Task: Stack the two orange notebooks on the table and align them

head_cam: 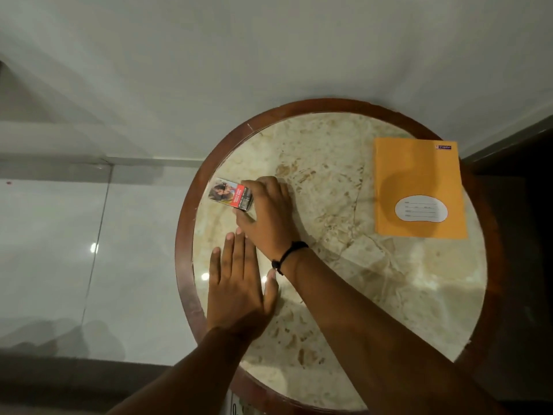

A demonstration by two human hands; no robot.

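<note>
An orange notebook (419,187) with a white name label lies flat at the right side of the round marble table (344,265). I see only one orange cover; whether a second lies under it I cannot tell. My right hand (266,214) reaches across to the table's left part, with thumb and fingers around a small printed box (230,194). My left hand (239,286) lies flat, palm down, fingers spread, on the marble just below it.
The table has a dark wooden rim (184,250). Shiny pale floor tiles (89,235) lie to the left, and a white wall runs behind. A dark area borders the table on the right.
</note>
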